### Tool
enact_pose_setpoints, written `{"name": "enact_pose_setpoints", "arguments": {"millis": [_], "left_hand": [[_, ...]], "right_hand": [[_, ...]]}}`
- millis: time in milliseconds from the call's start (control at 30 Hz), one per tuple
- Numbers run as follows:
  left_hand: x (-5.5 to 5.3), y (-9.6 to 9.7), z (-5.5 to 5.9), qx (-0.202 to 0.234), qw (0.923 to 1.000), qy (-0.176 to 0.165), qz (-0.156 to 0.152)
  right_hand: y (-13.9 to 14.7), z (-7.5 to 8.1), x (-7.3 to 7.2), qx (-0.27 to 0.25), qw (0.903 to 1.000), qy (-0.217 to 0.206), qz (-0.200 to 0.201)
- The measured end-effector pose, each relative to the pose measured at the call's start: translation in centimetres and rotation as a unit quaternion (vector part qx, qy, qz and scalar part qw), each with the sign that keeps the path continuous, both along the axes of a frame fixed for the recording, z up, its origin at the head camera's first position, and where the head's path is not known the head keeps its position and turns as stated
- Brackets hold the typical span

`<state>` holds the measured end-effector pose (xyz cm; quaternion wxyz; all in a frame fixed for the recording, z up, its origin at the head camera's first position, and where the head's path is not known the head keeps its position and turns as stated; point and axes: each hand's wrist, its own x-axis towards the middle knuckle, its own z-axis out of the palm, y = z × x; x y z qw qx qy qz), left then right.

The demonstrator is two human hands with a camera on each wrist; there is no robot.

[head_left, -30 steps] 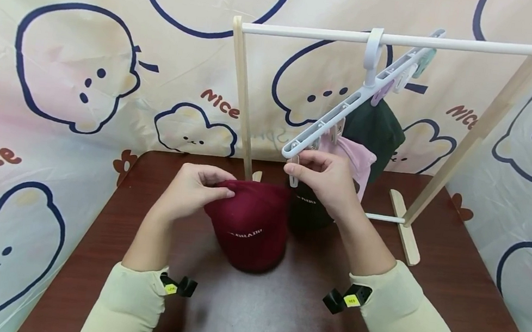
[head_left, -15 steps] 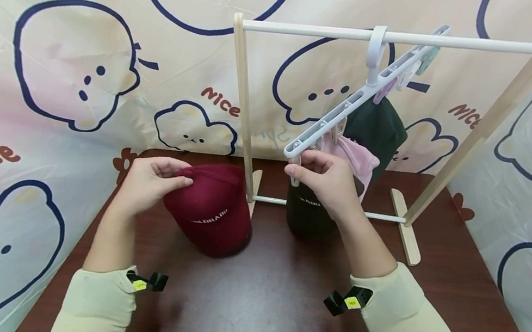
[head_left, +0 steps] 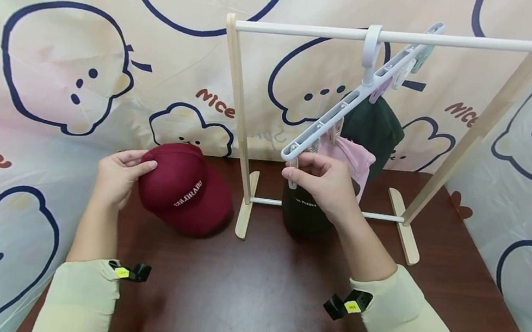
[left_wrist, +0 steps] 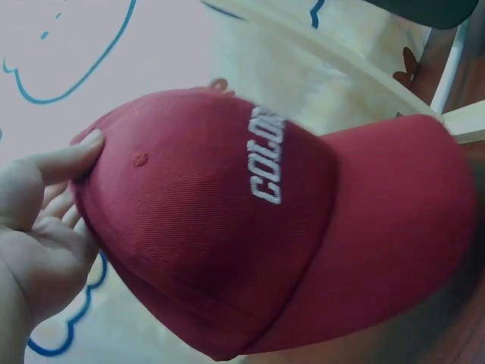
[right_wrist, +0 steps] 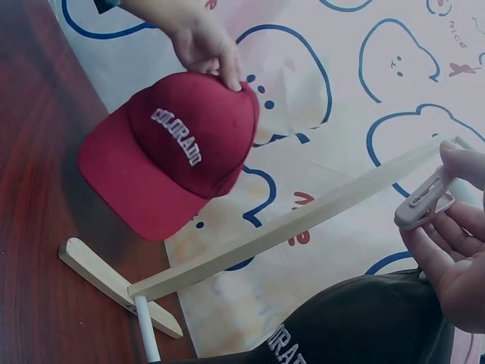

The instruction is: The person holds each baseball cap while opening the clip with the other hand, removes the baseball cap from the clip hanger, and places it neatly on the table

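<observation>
My left hand (head_left: pixel 119 174) pinches the crown of a dark red baseball cap (head_left: pixel 180 186) between thumb and fingers, left of the rack. The cap tilts, brim toward the lower right; white "COLORADO" lettering shows in the right wrist view. My right hand (head_left: pixel 326 186) pinches a pale clothespin (right_wrist: pixel 424 201) at the near end of a light blue clip hanger (head_left: pixel 341 109). Behind that hand hangs a black cap (head_left: pixel 306 217) with white lettering, partly hidden. A pink cap (head_left: pixel 354 157) and a dark green cap (head_left: pixel 376 126) hang farther along the hanger.
The hanger hooks over the white rail (head_left: pixel 286 28) of a wooden rack, whose feet, such as the left foot (head_left: pixel 246 207), stand on a dark brown table (head_left: pixel 241 294). More clips, including a green clip (head_left: pixel 423 58), hang at the far end. Cartoon-printed cloth (head_left: pixel 180 57) surrounds the table.
My left hand has carried the red cap leftward, away from the hanger, and the cap has turned so its brim points more to the right. The right hand keeps its hold on the clothespin.
</observation>
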<state>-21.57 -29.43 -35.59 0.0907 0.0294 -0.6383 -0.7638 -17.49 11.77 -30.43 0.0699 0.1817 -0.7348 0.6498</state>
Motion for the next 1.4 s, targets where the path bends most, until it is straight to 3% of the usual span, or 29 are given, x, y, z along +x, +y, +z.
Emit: {"name": "enact_pose_setpoints", "arguments": {"millis": [133, 267, 467, 633, 867, 1133, 1400], "left_hand": [[-1.4, -0.9, -0.8, 0.116, 0.993, -0.01, 0.022], [-3.1, -2.2, -1.9, 0.186, 0.9795, -0.038, 0.066], [-5.7, -3.9, -3.7, 0.232, 0.95, -0.084, 0.192], [-7.4, -4.6, -4.5, 0.259, 0.9274, -0.094, 0.253], [-8.5, -5.1, -4.8, 0.25, 0.9143, -0.122, 0.295], [-9.1, -6.1, -5.6, 0.273, 0.8995, -0.143, 0.309], [-9.8, -6.5, -5.9, 0.294, 0.8926, -0.127, 0.317]], "right_hand": [[0.0, 0.0, 0.0, 0.001, 1.0, -0.003, -0.002], [0.1, 0.0, 0.0, -0.001, 1.0, -0.009, 0.0], [0.1, 0.0, 0.1, -0.007, 0.9999, -0.014, 0.002], [0.2, -0.1, 0.2, -0.004, 1.0, -0.009, -0.001], [0.2, -0.2, 0.1, -0.004, 1.0, -0.008, -0.002], [0.1, -0.1, 0.1, 0.011, 0.9999, -0.009, -0.005], [-0.1, -0.3, 0.1, 0.012, 0.9999, -0.008, -0.004]]}}
